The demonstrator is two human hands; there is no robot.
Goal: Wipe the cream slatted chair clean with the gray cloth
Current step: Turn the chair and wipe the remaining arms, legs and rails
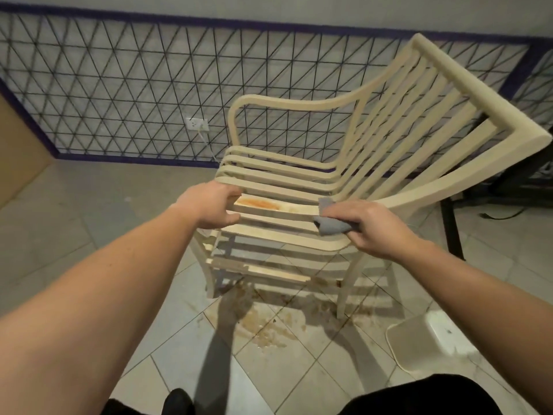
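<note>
head view shows the left hand (214, 207) gripping the chair (302, 181) seat's edge, the right hand (369, 227) bunching the cloth (330, 224) beside an orange stain (257, 202), probably best wiped with firm strokes along the slat.

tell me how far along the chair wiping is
Done: nothing is clearly clean yet. In hand: the right hand grips the gray cloth at the right end of the seat slats, while the left hand holds the cream chair by its seat's left edge. Left: the orange stain on one slat, unwiped, and brown splatter on the floor below.
</note>
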